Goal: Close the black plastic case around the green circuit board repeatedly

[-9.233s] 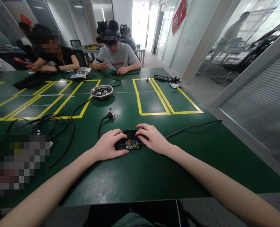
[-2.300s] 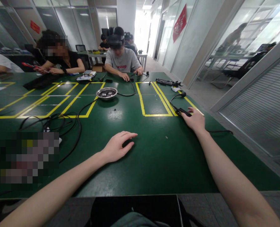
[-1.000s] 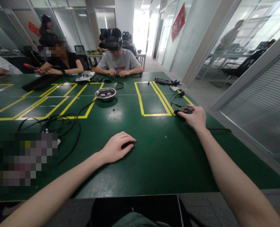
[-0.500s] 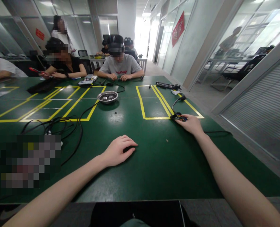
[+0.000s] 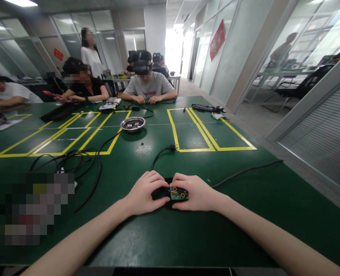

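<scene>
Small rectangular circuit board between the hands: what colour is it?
The board is green, seen best in the head view.

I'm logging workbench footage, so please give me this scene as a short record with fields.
Circuit board: green, two ring-shaped coils
Left hand: fingertips at the board's left end
Right hand: curled around the board's right end; grip unclear
Plug: black, beyond the hands, near yellow tape
Metal bowl: on the green table, holding small metal parts
</scene>
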`<state>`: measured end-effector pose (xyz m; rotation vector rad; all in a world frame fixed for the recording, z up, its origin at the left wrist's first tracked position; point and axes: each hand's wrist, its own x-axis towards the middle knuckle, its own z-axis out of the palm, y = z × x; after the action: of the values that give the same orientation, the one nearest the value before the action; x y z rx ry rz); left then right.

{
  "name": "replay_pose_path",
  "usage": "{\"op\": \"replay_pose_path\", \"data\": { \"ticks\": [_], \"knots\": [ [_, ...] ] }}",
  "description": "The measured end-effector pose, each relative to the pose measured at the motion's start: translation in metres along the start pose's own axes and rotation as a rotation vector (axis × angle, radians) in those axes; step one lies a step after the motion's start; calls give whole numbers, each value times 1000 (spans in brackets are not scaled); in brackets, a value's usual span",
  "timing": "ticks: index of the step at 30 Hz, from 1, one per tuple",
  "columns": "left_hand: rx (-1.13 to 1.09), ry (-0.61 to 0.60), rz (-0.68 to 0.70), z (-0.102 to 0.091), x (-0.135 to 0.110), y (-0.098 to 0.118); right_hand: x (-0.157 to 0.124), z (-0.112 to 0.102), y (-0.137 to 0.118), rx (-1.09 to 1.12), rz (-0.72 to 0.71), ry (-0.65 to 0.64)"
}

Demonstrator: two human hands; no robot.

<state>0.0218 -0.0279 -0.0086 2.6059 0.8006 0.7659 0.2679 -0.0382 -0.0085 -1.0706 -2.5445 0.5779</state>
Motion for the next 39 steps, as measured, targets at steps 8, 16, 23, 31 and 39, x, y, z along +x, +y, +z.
{"op": "replay_pose_path", "data": {
  "ticks": [8, 16, 23, 31, 39],
  "knots": [
    [2, 96, 29, 5, 2, -2, 1, -6, 7, -152, 2, 99],
    [57, -57, -198, 7, 0, -7, -2, -3, 21, -142, 69, 120],
    [126, -62, -214, 6, 2, -7, 0, 0, 17, -60, 70, 169],
    [144, -66, -225, 8, 3, -10, 1, 6, 7, -103, 115, 220],
    [197, -82, -206, 8, 6, -10, 1, 9, 10, -134, 112, 235]
  ]
}}
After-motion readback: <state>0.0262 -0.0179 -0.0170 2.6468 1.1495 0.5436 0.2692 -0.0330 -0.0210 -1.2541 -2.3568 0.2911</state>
